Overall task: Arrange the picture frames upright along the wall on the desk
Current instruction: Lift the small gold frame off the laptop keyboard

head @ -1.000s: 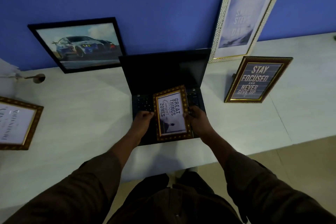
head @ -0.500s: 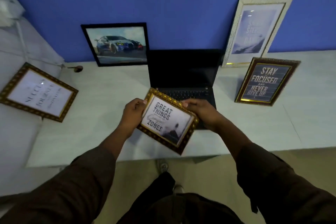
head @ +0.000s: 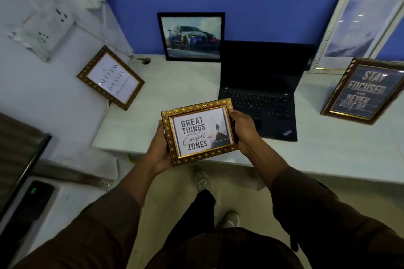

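Hands: left hand (head: pixel 157 150) and right hand (head: pixel 242 131) clamped on the short sides of the gold frame (head: pixel 199 132), one each.
Gold frame: held landscape, face up, over the desk's (head: pixel 175 85) front edge, clear of the surface; it reads "Great things... comfort zones".
Blue wall: car frame (head: pixel 190 36) and white frame (head: pixel 358 28) lean upright against it.
Dark frame (head: pixel 364 90): stands just in front of the white frame.
Side wall: script frame (head: pixel 110 77) leans on it at the desk's left end.
Laptop (head: pixel 261 91): open, between car frame and white frame.
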### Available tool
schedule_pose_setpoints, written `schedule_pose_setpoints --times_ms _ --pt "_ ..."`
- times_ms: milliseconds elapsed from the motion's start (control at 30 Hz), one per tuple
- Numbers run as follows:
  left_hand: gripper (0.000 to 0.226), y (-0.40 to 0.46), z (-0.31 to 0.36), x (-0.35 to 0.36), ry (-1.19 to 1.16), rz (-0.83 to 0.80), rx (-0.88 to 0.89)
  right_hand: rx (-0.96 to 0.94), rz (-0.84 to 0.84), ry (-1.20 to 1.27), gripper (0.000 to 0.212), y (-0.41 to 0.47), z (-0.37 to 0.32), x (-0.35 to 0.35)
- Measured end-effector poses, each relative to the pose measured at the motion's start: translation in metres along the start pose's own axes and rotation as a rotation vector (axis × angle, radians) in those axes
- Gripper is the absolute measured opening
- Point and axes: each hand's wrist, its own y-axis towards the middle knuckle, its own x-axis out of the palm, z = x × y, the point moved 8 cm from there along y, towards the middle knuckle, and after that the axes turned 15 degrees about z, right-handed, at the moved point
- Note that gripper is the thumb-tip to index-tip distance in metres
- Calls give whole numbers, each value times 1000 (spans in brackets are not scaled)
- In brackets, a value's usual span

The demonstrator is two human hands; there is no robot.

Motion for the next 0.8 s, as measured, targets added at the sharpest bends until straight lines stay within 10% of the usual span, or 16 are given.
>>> schedule_pose_setpoints --times_ms 800 --pt "67 141 113 -85 -198 -108 8 -153 -140 -336 70 67 -46 196"
